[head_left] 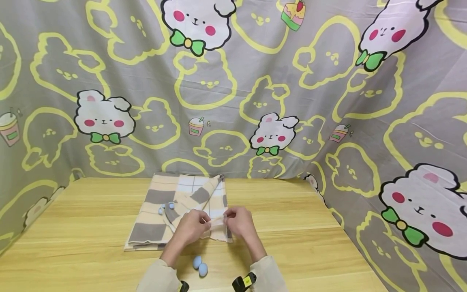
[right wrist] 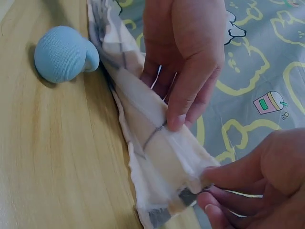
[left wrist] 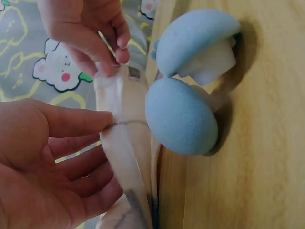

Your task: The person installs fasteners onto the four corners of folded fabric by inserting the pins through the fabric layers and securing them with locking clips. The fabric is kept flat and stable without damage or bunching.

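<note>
A folded checked cloth (head_left: 153,217) in beige, grey and white lies on the table, its near right edge lifted. My left hand (head_left: 191,227) pinches that edge between thumb and fingers, seen close up in the left wrist view. To its right, my right hand (head_left: 240,221) pinches the cloth near its corner (right wrist: 159,217). The strip of cloth (right wrist: 152,129) between the hands is drawn out, with a seam along it. Two light blue mushroom-shaped pieces (left wrist: 181,117) lie on the table in front of the cloth; one shows a white stem (left wrist: 212,64).
Two more small blue pieces (head_left: 171,205) sit on the cloth's turned-up left part (head_left: 169,215). The wooden table (head_left: 292,243) extends to both sides. A grey curtain (head_left: 226,121) with yellow outlines and white cartoon figures hangs behind and at the sides.
</note>
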Demonstrator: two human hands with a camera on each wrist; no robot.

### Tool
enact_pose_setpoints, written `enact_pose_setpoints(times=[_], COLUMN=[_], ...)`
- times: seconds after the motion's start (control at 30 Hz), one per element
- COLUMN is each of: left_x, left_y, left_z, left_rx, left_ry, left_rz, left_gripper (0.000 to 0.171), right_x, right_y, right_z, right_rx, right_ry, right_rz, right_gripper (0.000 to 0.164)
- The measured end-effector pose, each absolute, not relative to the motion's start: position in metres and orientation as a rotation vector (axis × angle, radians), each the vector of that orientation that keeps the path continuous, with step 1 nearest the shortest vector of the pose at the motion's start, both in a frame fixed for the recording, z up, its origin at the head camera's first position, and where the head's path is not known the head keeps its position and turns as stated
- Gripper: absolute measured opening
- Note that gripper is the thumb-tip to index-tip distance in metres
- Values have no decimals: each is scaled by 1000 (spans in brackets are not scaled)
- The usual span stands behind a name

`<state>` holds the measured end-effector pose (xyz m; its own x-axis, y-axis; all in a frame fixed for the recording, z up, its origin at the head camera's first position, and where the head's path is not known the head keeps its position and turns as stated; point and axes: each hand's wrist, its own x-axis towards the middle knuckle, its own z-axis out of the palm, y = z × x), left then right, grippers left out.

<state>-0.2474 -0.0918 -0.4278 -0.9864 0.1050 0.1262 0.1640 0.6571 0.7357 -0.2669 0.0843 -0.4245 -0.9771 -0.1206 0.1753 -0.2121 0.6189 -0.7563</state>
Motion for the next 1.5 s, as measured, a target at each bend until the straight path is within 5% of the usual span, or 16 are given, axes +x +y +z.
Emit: enact_pose_setpoints(times=[0.9,1.5], left_x=[-250,-253], left_y=[-85,-90], left_z=[-429,-431], left_rx=[-157,-121], left_ry=[-2628,-2616], left_rz=[-1324,-1313], left_gripper=[8,7], right_x=[-269,-273], right_y=[87,108], right_z=[-419,-437], right_rx=[182,12], right_ry=[-2576,-2836], right_rz=[1493,1177], right_gripper=[9,14])
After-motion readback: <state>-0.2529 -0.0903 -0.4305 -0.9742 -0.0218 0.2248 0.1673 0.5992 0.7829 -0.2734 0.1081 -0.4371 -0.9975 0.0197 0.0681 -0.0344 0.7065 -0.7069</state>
